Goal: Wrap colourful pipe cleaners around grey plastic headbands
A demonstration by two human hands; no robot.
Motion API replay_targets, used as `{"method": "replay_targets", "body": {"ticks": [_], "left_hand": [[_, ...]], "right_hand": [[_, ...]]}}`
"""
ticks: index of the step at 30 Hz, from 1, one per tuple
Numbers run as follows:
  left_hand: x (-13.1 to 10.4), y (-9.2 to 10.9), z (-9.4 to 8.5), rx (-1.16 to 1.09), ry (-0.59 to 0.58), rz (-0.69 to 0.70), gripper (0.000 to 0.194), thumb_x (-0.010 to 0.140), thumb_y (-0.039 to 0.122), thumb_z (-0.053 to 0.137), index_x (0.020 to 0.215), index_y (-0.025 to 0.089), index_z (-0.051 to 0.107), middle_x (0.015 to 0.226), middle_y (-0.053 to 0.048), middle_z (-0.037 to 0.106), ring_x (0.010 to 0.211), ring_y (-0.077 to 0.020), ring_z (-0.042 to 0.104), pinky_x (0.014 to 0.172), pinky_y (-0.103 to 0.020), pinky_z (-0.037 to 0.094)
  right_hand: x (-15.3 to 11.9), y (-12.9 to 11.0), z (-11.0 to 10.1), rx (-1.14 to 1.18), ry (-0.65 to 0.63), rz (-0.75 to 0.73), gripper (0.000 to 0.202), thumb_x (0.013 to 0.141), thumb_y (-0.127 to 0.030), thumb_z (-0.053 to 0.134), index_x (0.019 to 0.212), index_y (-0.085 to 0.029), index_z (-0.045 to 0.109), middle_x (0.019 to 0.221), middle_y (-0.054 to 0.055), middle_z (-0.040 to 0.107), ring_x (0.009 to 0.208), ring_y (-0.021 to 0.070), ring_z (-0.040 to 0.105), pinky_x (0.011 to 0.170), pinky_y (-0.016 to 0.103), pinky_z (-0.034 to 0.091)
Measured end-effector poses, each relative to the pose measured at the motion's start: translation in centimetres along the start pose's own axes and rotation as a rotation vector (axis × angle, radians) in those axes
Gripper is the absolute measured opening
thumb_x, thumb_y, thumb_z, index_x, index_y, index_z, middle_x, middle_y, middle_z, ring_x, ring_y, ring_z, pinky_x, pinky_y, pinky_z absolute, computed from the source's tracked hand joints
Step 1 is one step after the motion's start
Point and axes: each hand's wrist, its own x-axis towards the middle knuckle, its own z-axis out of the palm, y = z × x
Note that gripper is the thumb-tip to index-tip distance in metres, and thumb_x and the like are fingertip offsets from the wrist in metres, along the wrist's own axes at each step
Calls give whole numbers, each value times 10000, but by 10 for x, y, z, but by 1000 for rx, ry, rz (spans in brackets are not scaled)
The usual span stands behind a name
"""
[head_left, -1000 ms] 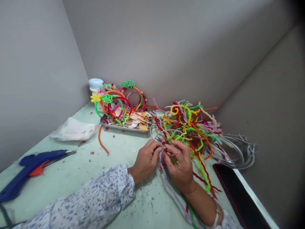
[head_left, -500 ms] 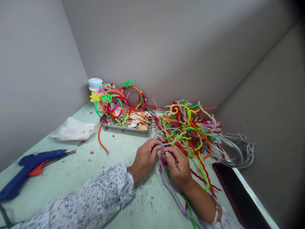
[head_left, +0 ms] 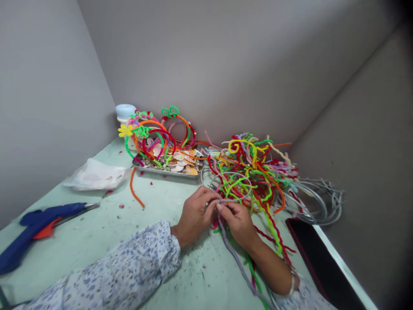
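My left hand [head_left: 197,212] pinches a pale lilac pipe cleaner [head_left: 229,246] near its upper end. My right hand [head_left: 238,223] is closed on the same strand, its thumb and fingertips meeting those of my left hand. From the fingers the lilac strand hangs down across the table toward my right forearm. A thin grey wire hoop [head_left: 248,186] rises from the pinch point, just beyond my fingertips. Exactly how strand and hoop join is hidden by the fingers. Behind my hands spreads a tangled pile of colourful pipe cleaners [head_left: 258,172].
Pipe-cleaner headbands [head_left: 151,133] rest on a metal tray [head_left: 167,172] holding shells. A blue glue gun [head_left: 48,217] and a white plastic bag [head_left: 97,174] lie to the left. A phone [head_left: 319,254] and grey wire hoops [head_left: 325,206] are at the right. A lidded jar [head_left: 125,111] stands behind.
My right fingertips have come closer to my left ones and now meet them at the strand. The wire hoop has tilted and shows wider. The view has shifted slightly.
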Motion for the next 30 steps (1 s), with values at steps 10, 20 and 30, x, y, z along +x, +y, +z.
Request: {"method": "replay_targets", "body": {"ticks": [10, 20, 30], "left_hand": [[-1, 0, 0, 63, 7, -10, 141, 885, 168, 473, 901, 177, 613, 880, -51, 591, 861, -164, 559, 778, -289, 448], [-1, -1, 1, 66, 4, -4, 153, 890, 173, 460, 922, 184, 609, 882, -51, 587, 873, -170, 557, 788, -295, 448], [1, -3, 0, -16, -53, -9, 204, 896, 180, 497, 1023, 195, 655, 876, -50, 578, 841, -149, 567, 756, -267, 470]], "right_hand": [[0, -3, 1, 31, -19, 16, 275, 856, -366, 542, 653, -182, 563, 556, -43, 423, 524, 111, 373, 511, 230, 323], [0, -7, 0, 73, -32, 22, 270, 848, -366, 545, 655, -179, 580, 559, -37, 444, 537, 117, 392, 522, 237, 334], [-3, -1, -1, 135, -51, 80, 307, 858, -400, 530, 657, -171, 566, 523, -43, 451, 489, 106, 381, 497, 240, 317]]}}
